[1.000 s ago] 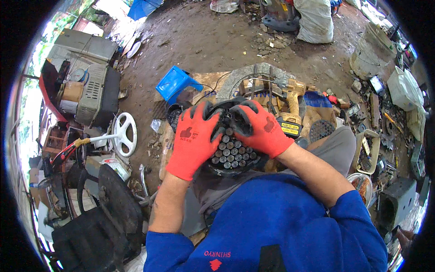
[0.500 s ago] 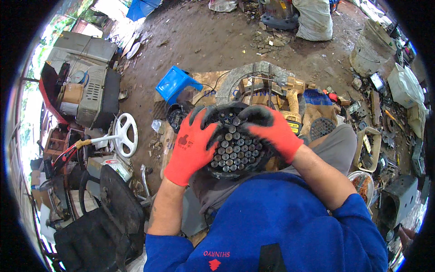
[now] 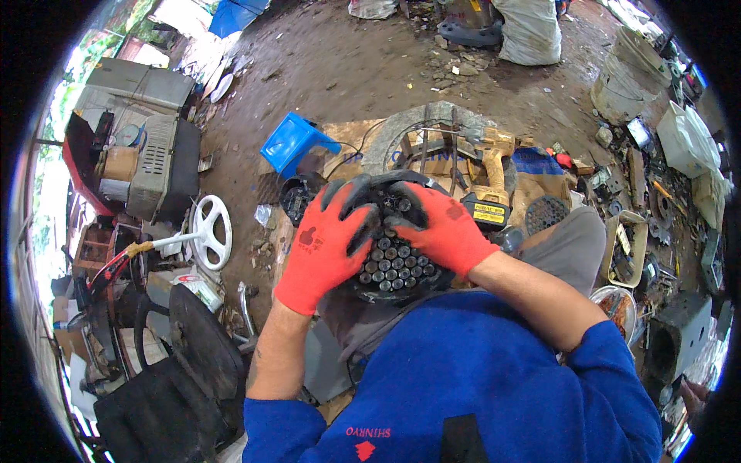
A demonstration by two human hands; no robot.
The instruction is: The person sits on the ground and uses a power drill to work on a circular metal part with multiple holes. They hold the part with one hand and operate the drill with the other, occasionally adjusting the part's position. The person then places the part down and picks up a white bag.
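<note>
A round black lamp head (image 3: 400,296), its face set with several clear round lenses, rests tilted against my lap. My left hand (image 3: 320,243), in a red glove with dark fingertips, grips the lamp's left side, fingers bent over its upper rim. My right hand (image 3: 448,231), gloved alike, bends around the upper right part, thumb and fingers pressed to the lenses near the top. Whether a lens is pinched there is hidden by the glove. Beyond the right hand a yellow and black cordless drill (image 3: 492,174) lies on cardboard. A dark perforated disc (image 3: 546,214) sits right of it.
A blue plastic stool (image 3: 297,143) and a grey curved block (image 3: 378,143) stand ahead. Left are a white spoked wheel (image 3: 212,231) and a black chair (image 3: 193,347). On the right are a beige bin (image 3: 627,251) and scattered scrap. A white sack (image 3: 529,31) stands far off.
My right hand has shifted left and slightly down over the lamp's lenses, its fingers closer to the left hand. The left hand stays at the rim. The view has tilted slightly.
</note>
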